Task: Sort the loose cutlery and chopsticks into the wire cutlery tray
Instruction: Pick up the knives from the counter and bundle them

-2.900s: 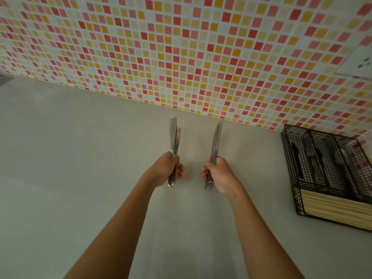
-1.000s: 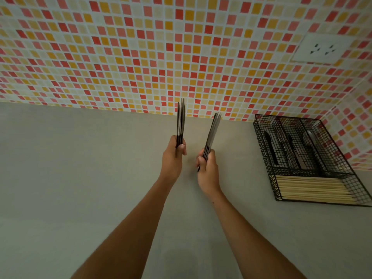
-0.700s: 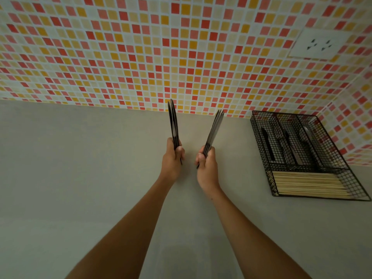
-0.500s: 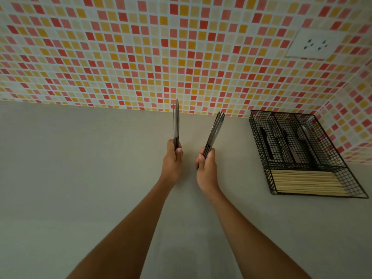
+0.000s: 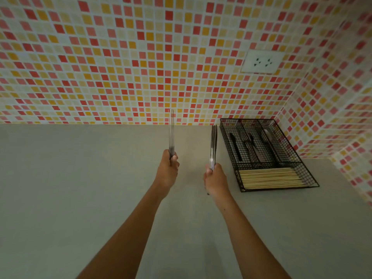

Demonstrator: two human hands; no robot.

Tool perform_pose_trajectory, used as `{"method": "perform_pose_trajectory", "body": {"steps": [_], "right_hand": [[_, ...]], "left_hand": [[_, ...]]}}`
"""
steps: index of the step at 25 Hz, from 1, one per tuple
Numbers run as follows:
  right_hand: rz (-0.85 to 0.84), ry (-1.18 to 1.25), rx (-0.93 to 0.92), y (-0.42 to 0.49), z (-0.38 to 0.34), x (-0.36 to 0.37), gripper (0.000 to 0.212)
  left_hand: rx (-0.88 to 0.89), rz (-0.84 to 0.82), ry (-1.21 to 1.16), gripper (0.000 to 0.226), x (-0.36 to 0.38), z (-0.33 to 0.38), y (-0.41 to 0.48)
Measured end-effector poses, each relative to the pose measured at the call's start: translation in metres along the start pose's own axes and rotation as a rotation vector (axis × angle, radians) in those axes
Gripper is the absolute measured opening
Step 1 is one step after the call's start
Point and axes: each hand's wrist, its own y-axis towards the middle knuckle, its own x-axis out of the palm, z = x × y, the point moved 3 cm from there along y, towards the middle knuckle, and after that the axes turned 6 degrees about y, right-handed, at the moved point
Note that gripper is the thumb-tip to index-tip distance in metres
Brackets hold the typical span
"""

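My left hand [image 5: 167, 172] grips a bundle of metal cutlery [image 5: 171, 133] that points up and away, seen edge-on. My right hand [image 5: 216, 181] grips a second bundle of metal cutlery [image 5: 213, 147], also upright, just left of the black wire cutlery tray [image 5: 225, 146]. The tray stands on the grey counter at the right. Its three rear compartments hold a dark knife [image 5: 234, 144], a piece of metal cutlery [image 5: 252, 148] and a spoon [image 5: 267, 135]. Its front compartment is filled with wooden chopsticks [image 5: 269, 177].
The grey counter [image 5: 80, 188] runs to a mosaic-tiled wall [image 5: 120, 67] at the back and a tiled side wall at the right. A white wall socket [image 5: 261, 62] is above the tray.
My hands have moved apart. The right hand has carried its bundle rightward, close to the tray, and turned it upright. The view has shifted so the tray sits nearer the middle.
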Motion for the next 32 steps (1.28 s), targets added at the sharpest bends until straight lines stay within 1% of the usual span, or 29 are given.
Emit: {"method": "perform_pose_trajectory", "body": {"steps": [3,6,8,10,12,15,17,19,21,23,25,27,29,32], "right_hand": [[-0.026,-0.059,0.123,0.017,0.010,-0.040,0.011],[-0.064,-0.142,0.173,0.039,0.010,-0.078,0.015],[-0.119,-0.182,0.204,0.055,0.003,-0.099,0.019],[-0.173,-0.267,0.191,0.075,-0.004,-0.114,0.028],[-0.190,-0.346,0.129,0.094,-0.016,-0.126,0.031],[-0.240,-0.409,0.091,0.113,-0.026,-0.136,0.028],[-0.281,-0.424,0.121,0.125,-0.027,-0.135,0.018],[-0.280,-0.397,0.234,0.141,-0.023,-0.131,0.024],[-0.294,-0.345,0.359,0.150,-0.021,-0.124,0.013],[-0.325,-0.345,0.350,0.157,-0.022,-0.116,0.019],[-0.331,-0.337,0.371,0.159,-0.020,-0.111,0.018],[-0.332,-0.349,0.359,0.160,-0.015,-0.102,0.028],[-0.354,-0.388,0.301,0.159,-0.013,-0.094,0.037],[-0.308,-0.391,0.204,0.153,-0.012,-0.090,0.035]], "left_hand": [[-0.116,0.020,0.013,0.033,0.029,-0.004,0.004],[-0.183,0.018,0.087,0.033,0.063,-0.005,0.007],[-0.213,0.032,0.160,0.033,0.083,-0.003,0.011],[-0.224,0.044,0.211,0.033,0.101,-0.002,0.017],[-0.230,0.053,0.223,0.032,0.115,-0.004,0.027],[-0.256,0.076,0.190,0.030,0.129,-0.010,0.039],[-0.278,0.092,0.184,0.031,0.135,-0.015,0.045],[-0.297,0.114,0.181,0.033,0.139,-0.017,0.051],[-0.304,0.134,0.185,0.034,0.141,-0.019,0.058],[-0.305,0.150,0.184,0.035,0.140,-0.021,0.062],[-0.312,0.148,0.179,0.036,0.140,-0.023,0.065],[-0.321,0.138,0.167,0.036,0.140,-0.025,0.066],[-0.316,0.126,0.170,0.035,0.139,-0.026,0.067],[-0.301,0.111,0.174,0.037,0.137,-0.027,0.065]]}}
